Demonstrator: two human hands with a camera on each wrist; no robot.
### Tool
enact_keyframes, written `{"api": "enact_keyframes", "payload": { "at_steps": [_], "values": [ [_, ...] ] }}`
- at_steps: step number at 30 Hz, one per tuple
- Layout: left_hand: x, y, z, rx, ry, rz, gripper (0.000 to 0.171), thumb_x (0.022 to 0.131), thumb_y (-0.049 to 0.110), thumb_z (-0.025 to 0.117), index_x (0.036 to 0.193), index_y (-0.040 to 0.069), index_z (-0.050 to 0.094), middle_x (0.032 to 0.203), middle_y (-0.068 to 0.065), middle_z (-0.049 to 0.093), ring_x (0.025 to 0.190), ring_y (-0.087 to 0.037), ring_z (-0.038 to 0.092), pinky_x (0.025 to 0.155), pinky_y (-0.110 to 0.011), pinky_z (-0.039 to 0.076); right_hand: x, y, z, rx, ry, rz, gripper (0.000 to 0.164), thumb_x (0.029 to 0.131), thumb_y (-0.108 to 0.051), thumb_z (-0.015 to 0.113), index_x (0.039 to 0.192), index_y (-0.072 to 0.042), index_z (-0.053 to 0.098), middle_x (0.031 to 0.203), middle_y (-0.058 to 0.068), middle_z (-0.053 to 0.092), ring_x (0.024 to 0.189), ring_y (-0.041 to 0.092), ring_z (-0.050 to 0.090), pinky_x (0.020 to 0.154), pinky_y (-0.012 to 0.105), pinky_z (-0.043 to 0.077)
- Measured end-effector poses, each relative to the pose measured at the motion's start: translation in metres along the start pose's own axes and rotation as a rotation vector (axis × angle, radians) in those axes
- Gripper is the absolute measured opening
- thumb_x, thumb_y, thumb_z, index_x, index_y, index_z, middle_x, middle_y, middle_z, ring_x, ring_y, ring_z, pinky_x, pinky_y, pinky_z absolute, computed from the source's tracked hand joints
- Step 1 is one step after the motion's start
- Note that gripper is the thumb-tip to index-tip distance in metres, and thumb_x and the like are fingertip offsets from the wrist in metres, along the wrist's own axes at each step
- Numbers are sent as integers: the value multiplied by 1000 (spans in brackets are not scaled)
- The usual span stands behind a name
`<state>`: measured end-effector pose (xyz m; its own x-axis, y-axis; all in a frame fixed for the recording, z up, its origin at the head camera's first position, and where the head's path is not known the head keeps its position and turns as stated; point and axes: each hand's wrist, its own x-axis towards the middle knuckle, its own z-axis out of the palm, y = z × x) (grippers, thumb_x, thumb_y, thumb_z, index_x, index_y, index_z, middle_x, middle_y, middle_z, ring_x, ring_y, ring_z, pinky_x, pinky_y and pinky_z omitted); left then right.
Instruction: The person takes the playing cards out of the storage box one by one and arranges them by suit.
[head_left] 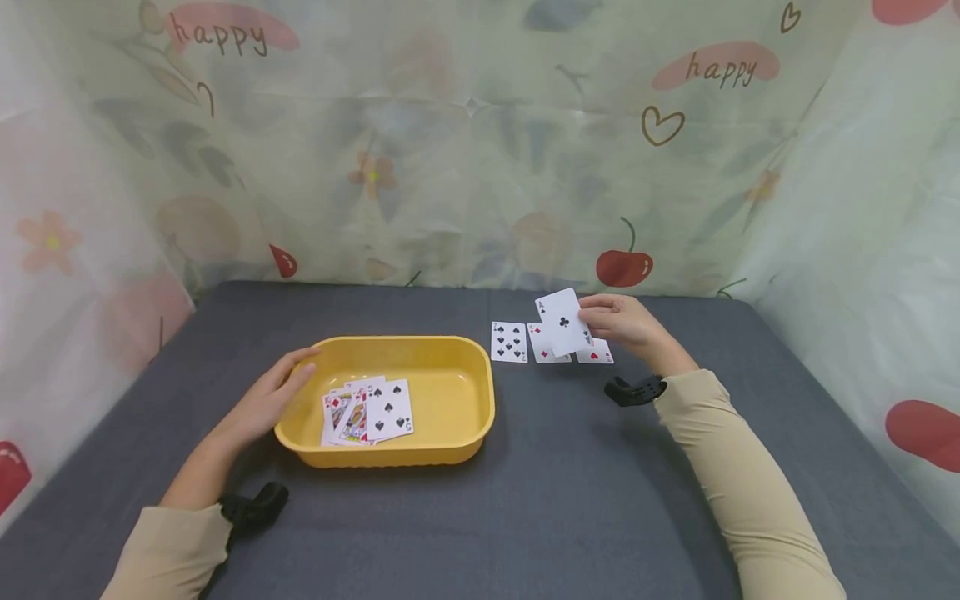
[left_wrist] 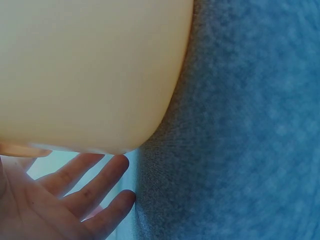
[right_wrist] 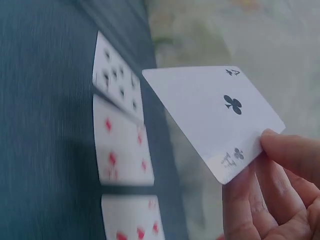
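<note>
My right hand (head_left: 626, 323) pinches an ace of clubs (head_left: 562, 325) by one edge, thumb on its face. It is held tilted above a row of face-up cards on the table. In that row lie a seven of spades (head_left: 509, 342), a four of diamonds (head_left: 537, 346) partly covered in the head view, and a hearts card (head_left: 597, 355) partly hidden by the hand. My left hand (head_left: 262, 396) rests at the left side of a yellow plastic tub (head_left: 453, 400). In the left wrist view its fingers (left_wrist: 102, 185) are extended by the tub's outer wall.
Several face-up cards lie overlapped in the tub's left half, a five of spades (head_left: 389, 408) on top and king cards beneath. A dark grey cloth (head_left: 540, 500) covers the table. Patterned curtains (head_left: 465, 167) hang behind and on both sides.
</note>
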<state>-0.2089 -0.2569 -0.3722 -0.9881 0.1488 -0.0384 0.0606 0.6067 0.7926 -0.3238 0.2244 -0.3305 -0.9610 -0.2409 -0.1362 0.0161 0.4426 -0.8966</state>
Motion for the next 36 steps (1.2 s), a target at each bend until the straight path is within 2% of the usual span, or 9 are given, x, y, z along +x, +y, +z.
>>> {"api": "enact_keyframes", "payload": {
  "at_steps": [6, 12, 16, 20, 23, 27, 31, 34, 36],
  "values": [
    [1, -1, 0, 4, 2, 0, 60, 100, 44, 31, 146, 6, 22, 152, -25, 19, 136, -43, 24, 107, -62, 23, 4, 23, -19, 12, 113, 73, 52, 96, -26, 51, 139, 2, 38, 138, 22, 45, 112, 20, 51, 106, 43, 38],
    [0, 0, 1, 5, 6, 4, 60, 101, 43, 31, 146, 6, 23, 152, -25, 19, 135, -42, 25, 107, -60, 25, 6, 46, -36, 46, 201, 130, 55, 97, -25, 47, 142, 4, 31, 141, 23, 39, 117, 25, 45, 97, 33, 42],
    [-1, 1, 1, 8, 7, 3, 59, 100, 43, 31, 146, 6, 23, 152, -25, 19, 135, -42, 25, 106, -60, 25, 5, 58, -45, 50, 255, 152, 56, 97, -26, 45, 142, 4, 31, 141, 22, 37, 103, 14, 50, 80, 17, 45],
    [-1, 1, 0, 6, 6, 3, 59, 101, 43, 32, 146, 5, 23, 152, -25, 19, 135, -42, 26, 106, -60, 25, 4, 68, -53, 76, 293, 154, 54, 97, -21, 45, 140, 7, 33, 138, 23, 39, 83, -2, 49, 69, 9, 45],
    [0, 0, 1, 0, 6, -1, 60, 101, 43, 32, 146, 6, 22, 152, -25, 19, 135, -42, 26, 107, -60, 25, 5, 74, -57, 68, 334, 203, 51, 96, -20, 45, 140, 6, 36, 138, 22, 40, 82, -3, 48, 70, 10, 44],
    [0, 0, 1, -2, 2, -4, 60, 100, 43, 32, 147, 6, 22, 152, -25, 18, 135, -42, 26, 106, -60, 25, 4, 79, -58, 18, 378, 271, 49, 96, -20, 44, 139, 2, 39, 141, 22, 41, 98, 8, 50, 82, 20, 44],
    [-1, 0, 1, 0, 4, -5, 61, 100, 44, 32, 147, 6, 22, 152, -25, 18, 135, -42, 25, 107, -61, 25, 4, 82, -58, -10, 394, 285, 48, 97, -19, 43, 138, 4, 40, 141, 23, 41, 110, 18, 48, 91, 28, 43],
    [0, 0, 1, 2, 7, -11, 61, 100, 45, 31, 147, 6, 22, 152, -24, 18, 135, -42, 25, 107, -61, 24, 4, 84, -59, -28, 400, 306, 47, 96, -20, 43, 137, 5, 41, 140, 24, 42, 108, 18, 49, 82, 23, 44],
    [0, 0, 1, 2, 7, -14, 61, 100, 45, 31, 147, 7, 22, 153, -24, 18, 135, -42, 25, 107, -61, 24, 4, 85, -59, -43, 402, 321, 47, 96, -20, 43, 136, 6, 42, 138, 24, 44, 99, 13, 51, 73, 17, 44]
  ]
}}
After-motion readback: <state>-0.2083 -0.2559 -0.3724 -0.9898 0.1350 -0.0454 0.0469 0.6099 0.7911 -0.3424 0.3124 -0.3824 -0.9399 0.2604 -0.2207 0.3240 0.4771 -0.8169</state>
